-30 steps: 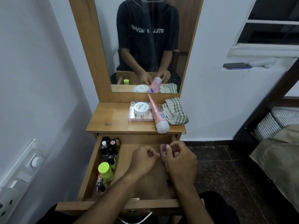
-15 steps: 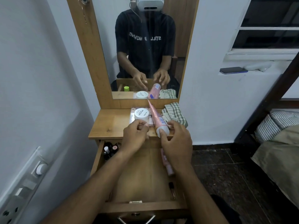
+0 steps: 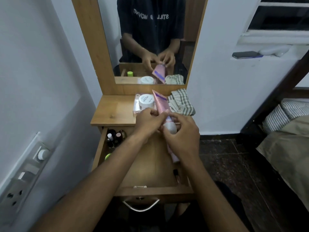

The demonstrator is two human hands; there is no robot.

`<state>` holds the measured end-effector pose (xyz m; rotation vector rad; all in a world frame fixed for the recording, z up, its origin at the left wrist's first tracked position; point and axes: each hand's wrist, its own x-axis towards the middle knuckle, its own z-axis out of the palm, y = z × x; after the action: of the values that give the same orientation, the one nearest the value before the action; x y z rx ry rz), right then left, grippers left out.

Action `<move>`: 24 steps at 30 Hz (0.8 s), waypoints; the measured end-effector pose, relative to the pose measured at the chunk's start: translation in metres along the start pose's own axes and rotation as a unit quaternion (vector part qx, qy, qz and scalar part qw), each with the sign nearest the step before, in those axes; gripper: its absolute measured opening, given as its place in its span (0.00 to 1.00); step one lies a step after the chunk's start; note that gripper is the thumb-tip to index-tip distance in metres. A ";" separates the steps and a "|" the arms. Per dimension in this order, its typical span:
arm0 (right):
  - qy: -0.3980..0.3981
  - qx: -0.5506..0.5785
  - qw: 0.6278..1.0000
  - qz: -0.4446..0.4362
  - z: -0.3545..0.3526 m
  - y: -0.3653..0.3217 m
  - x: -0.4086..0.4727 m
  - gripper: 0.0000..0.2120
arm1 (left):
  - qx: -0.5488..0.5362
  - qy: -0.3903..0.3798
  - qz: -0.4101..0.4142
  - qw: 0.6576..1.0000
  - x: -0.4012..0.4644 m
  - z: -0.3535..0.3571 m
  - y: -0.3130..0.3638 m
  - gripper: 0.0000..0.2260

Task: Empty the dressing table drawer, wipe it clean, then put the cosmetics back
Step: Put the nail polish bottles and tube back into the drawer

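Observation:
Both hands hold a pink tube [image 3: 161, 104] with a white cap over the front edge of the dressing table top [image 3: 113, 111]. My left hand [image 3: 148, 121] pinches the tube near its cap end, and my right hand [image 3: 181, 136] grips it around the cap. The open drawer [image 3: 150, 169] lies below them. Small bottles [image 3: 115, 136] and a green-capped item [image 3: 107, 156] stand along its left side. A slim pink item [image 3: 173, 157] and a small dark one [image 3: 175, 172] lie along its right side. A white jar [image 3: 146, 101] sits on a clear case [image 3: 136, 107].
A striped cloth [image 3: 181, 102] lies on the table top at the right. The mirror [image 3: 150, 39] rises behind. A switch panel [image 3: 25, 173] is on the left wall, a phone [image 3: 245, 54] on the window ledge, and a bed [image 3: 287, 134] at the right.
My hands rose from the drawer, leaving the slim pink item inside, reached the table top and took hold of the pink tube, which is now tilted and lifted at its cap end.

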<state>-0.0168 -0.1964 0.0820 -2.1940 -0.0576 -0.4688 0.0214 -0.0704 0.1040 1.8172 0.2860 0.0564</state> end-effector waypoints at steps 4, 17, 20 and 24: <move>-0.100 0.051 0.994 -0.006 -0.025 -0.001 -0.052 0.25 | -0.037 -0.062 -0.061 0.996 -0.041 -0.017 -0.032 0.09; -0.285 -0.087 0.951 0.085 -0.002 0.029 -0.067 0.27 | 0.040 -0.164 -0.207 0.964 -0.057 -0.006 -0.095 0.08; -0.302 -0.143 0.938 0.087 0.003 0.027 -0.070 0.27 | 0.034 -0.184 -0.240 0.953 -0.051 0.003 -0.101 0.09; -0.296 -0.170 0.936 0.089 0.005 0.027 -0.072 0.27 | 0.018 -0.201 -0.254 0.946 -0.046 0.007 -0.106 0.09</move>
<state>-0.0764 -0.2006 0.0341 -2.5805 -0.1053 0.3215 -0.0393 -0.0623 0.0061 1.6937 0.4547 -0.6770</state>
